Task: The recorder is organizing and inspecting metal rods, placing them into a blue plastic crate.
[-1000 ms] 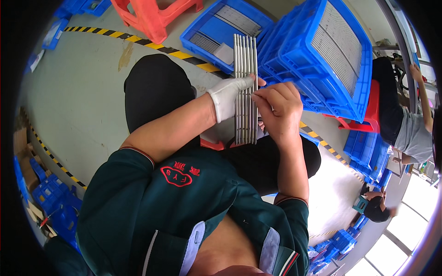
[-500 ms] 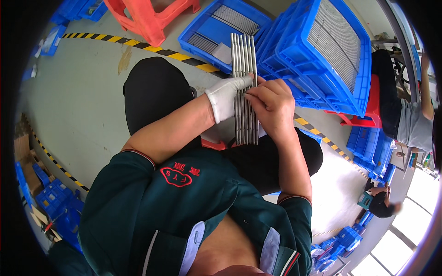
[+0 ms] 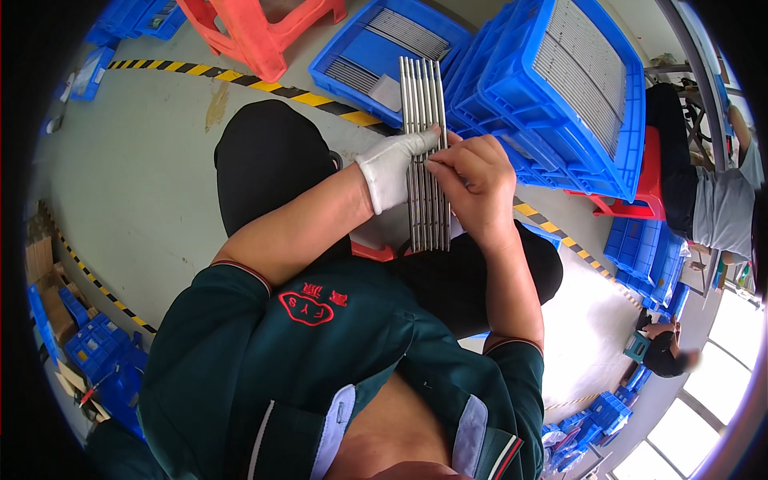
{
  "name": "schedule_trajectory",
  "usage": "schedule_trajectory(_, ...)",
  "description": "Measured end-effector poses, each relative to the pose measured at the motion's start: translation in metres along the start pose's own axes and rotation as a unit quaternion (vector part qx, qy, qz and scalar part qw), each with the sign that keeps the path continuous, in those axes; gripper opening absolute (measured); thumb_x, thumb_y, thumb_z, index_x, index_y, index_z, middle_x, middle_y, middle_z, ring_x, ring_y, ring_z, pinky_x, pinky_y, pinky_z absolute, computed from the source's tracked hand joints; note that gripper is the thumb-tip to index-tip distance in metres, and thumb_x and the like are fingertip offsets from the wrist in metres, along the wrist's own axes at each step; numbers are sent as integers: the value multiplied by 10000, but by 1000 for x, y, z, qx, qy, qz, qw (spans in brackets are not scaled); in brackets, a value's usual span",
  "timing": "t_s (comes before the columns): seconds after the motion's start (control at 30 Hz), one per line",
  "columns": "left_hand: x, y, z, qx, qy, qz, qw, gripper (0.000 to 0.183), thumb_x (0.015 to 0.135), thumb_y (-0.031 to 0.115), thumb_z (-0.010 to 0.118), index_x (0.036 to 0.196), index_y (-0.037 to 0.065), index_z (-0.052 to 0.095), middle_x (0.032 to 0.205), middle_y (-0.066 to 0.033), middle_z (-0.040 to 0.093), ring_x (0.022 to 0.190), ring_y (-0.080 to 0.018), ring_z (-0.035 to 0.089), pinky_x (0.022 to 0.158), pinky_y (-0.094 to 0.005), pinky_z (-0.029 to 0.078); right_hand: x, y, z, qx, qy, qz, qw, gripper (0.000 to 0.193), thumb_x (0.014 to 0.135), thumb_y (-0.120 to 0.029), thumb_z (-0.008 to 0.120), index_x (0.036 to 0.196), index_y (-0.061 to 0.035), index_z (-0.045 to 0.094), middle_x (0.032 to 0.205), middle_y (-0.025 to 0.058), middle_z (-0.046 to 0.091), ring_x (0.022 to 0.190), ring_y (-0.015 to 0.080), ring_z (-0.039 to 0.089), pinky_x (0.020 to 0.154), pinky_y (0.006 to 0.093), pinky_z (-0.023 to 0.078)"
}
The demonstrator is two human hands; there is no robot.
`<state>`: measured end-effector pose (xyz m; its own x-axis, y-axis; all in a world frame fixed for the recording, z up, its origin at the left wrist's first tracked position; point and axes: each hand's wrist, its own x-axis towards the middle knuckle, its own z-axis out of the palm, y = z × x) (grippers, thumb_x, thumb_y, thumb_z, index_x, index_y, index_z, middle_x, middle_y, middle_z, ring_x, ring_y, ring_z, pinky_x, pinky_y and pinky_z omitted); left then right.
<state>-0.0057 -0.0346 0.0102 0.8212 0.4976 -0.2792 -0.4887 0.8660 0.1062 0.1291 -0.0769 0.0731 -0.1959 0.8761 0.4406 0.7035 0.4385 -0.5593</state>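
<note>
Seemingly to keep them aligned, your left hand (image 3: pixel 390 172) grips the metal rods (image 3: pixel 424 104); whether your right hand (image 3: pixel 480 180) pinches one, I cannot tell.

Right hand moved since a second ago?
Yes: the right hand shifted slightly left across the metal rods, judged against the stacked blue crates.

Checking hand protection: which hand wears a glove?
The left hand, in a white glove, gripping the metal rods; the right hand, fingers at the rods' right side, is bare.
</note>
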Motion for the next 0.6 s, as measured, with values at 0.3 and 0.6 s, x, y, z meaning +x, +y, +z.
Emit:
schedule_trajectory(0.3,3,-1,-7,-7,21,-5,1000,246,980,271,421,1025,81,572,905,-70,607,790,-172,613,723,-307,535,1,-9,2,-87,-23,-50,995,143,608,-57,732,731,-79,662,718,44,588,708,230,545,652,341,433)
schedule_trajectory(0.6,0,2,-1,23,-2,0,1000,264,969,279,443,1031,50,558,937,-95,607,852,-209,621,769,-334,534,2,-8,-3,-5,-13,0,1000,108,649,-3,713,744,-24,668,709,67,601,690,222,552,706,329,486)
